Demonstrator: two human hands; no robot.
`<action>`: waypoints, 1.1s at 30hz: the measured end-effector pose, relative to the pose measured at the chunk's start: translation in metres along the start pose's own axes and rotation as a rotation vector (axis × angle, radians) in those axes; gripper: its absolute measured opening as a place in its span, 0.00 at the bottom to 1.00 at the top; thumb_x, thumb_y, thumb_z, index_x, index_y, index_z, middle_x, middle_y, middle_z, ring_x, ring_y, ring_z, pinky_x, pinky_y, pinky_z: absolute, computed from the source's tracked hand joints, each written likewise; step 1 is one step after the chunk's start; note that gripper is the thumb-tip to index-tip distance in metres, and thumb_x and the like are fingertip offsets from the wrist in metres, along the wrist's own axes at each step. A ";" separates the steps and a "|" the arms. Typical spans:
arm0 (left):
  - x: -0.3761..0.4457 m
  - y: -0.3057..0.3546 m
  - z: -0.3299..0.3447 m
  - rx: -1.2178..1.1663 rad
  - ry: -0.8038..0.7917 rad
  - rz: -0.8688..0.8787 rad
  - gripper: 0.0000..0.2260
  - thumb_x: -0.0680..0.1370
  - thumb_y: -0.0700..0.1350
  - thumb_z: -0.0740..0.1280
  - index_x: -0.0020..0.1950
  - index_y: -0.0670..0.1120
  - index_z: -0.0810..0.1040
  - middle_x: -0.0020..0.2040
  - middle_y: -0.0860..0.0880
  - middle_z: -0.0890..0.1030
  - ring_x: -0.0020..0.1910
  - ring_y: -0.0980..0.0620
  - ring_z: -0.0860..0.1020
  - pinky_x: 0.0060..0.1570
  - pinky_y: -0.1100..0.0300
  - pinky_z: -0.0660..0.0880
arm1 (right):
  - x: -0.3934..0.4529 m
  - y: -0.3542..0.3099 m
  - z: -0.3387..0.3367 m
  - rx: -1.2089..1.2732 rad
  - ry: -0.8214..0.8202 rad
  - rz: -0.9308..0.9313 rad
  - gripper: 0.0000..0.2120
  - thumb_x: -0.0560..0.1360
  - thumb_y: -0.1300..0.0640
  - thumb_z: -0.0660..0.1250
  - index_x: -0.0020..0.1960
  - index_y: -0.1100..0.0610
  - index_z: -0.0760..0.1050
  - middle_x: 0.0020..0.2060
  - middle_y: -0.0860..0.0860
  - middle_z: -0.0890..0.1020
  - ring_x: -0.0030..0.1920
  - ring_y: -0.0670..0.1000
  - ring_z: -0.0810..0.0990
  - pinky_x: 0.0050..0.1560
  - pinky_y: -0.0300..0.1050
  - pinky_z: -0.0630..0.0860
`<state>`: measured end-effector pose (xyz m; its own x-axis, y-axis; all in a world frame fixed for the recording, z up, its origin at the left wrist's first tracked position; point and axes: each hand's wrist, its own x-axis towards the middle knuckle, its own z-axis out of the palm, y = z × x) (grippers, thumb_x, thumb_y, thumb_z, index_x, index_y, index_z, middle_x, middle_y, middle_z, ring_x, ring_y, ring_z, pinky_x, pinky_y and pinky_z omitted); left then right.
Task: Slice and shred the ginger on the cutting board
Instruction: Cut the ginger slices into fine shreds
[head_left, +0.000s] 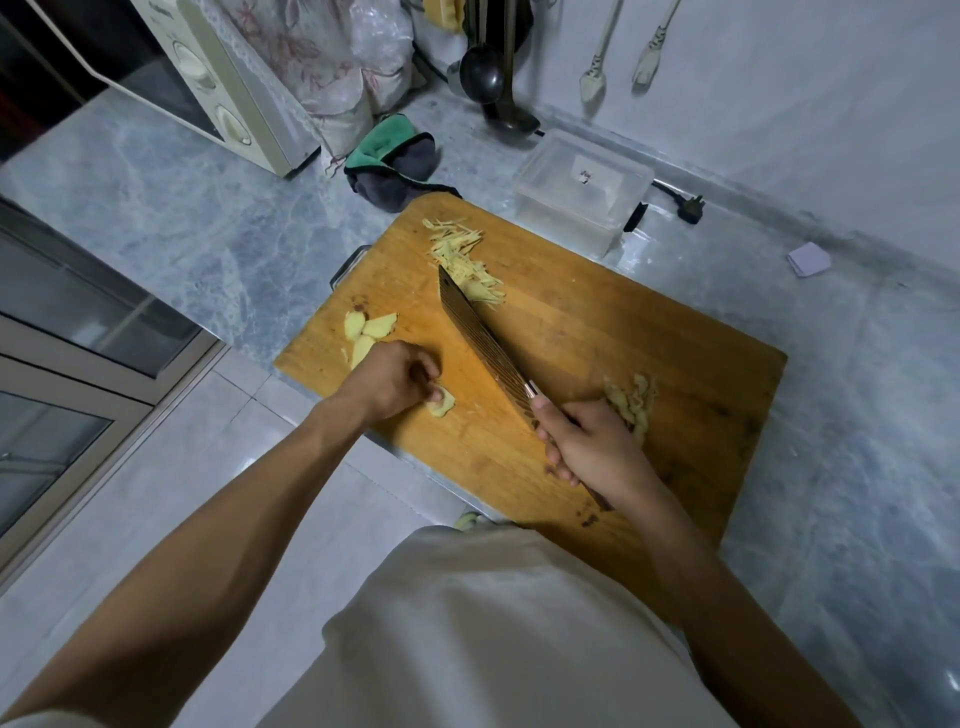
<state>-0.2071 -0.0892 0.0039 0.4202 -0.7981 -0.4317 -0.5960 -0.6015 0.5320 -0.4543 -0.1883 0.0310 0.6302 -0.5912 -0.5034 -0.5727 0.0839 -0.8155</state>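
Right hand (592, 447) wraps the cleaver (483, 338) handle, blade resting on the cutting board (597, 332); left hand (395, 382) pinches a ginger slice (441, 402) near the board's front edge. Shreds (467, 254) lie beyond the blade tip. Risk: thin slice slips, exposing fingertips to the edge.

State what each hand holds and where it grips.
Right hand grips the knife by its handle. Left hand fingers pinch a ginger slice at its edge.

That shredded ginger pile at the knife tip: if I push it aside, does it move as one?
Probably not: the shredded ginger is loose thin strips, already strung out, so it likely scatters. It looks light; some may cling to the knife blade.
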 end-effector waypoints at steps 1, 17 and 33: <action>-0.002 0.001 0.002 0.021 0.049 0.006 0.12 0.72 0.43 0.78 0.53 0.44 0.82 0.46 0.49 0.81 0.43 0.55 0.77 0.42 0.68 0.69 | 0.000 0.000 0.000 -0.006 -0.005 -0.001 0.23 0.81 0.40 0.61 0.41 0.58 0.77 0.27 0.50 0.76 0.26 0.47 0.73 0.29 0.42 0.70; -0.013 0.021 0.062 -0.728 0.413 -0.499 0.11 0.71 0.39 0.77 0.30 0.47 0.82 0.31 0.45 0.84 0.35 0.44 0.84 0.47 0.47 0.82 | -0.010 0.003 -0.008 -0.188 -0.081 -0.002 0.26 0.82 0.38 0.57 0.42 0.59 0.77 0.27 0.48 0.76 0.24 0.44 0.73 0.26 0.39 0.70; -0.014 0.049 0.088 -0.581 0.609 -0.441 0.07 0.78 0.42 0.70 0.53 0.42 0.85 0.51 0.47 0.84 0.47 0.53 0.79 0.51 0.64 0.72 | -0.005 -0.006 -0.027 -0.273 -0.154 -0.009 0.25 0.84 0.40 0.55 0.39 0.57 0.74 0.26 0.48 0.75 0.24 0.47 0.72 0.28 0.42 0.69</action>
<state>-0.3022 -0.1042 -0.0279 0.9084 -0.2769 -0.3132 0.0663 -0.6443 0.7619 -0.4677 -0.2073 0.0462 0.6960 -0.4611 -0.5504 -0.6731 -0.1520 -0.7238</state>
